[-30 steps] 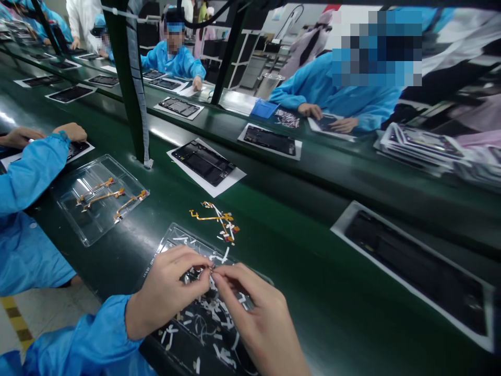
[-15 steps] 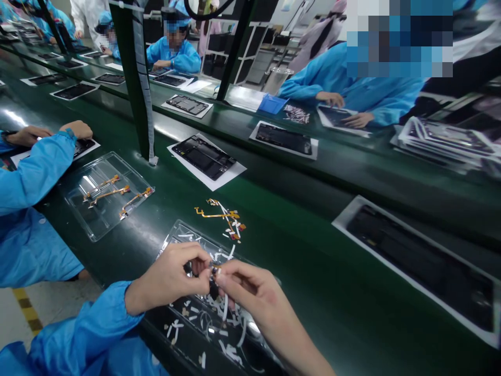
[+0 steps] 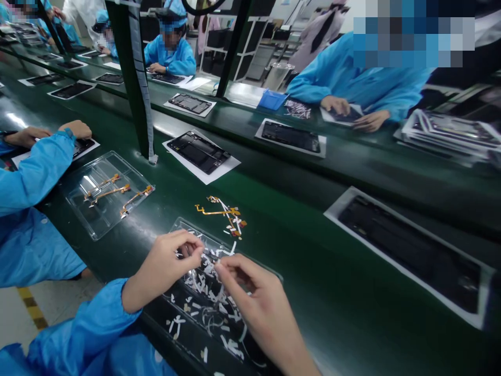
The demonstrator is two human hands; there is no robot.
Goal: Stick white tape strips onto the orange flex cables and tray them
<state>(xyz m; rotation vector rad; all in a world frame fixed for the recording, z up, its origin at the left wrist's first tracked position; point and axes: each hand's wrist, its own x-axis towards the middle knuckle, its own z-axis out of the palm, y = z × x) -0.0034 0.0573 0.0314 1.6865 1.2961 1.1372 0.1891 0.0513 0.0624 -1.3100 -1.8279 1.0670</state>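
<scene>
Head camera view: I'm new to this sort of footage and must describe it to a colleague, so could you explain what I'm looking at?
There is no machine here, just a person's bare left hand and right hand, seen by a camera on that person's head, looking forward and down. The fingers come close together over a clear tray with white scraps; anything pinched there is too small to make out.

On the green work surface, just beyond, lies a small pile of orange strips. Another clear tray, to the left, holds more strips. Dark panels lie on white sheets. The blue sleeve at the left edge is a co-worker's.
</scene>
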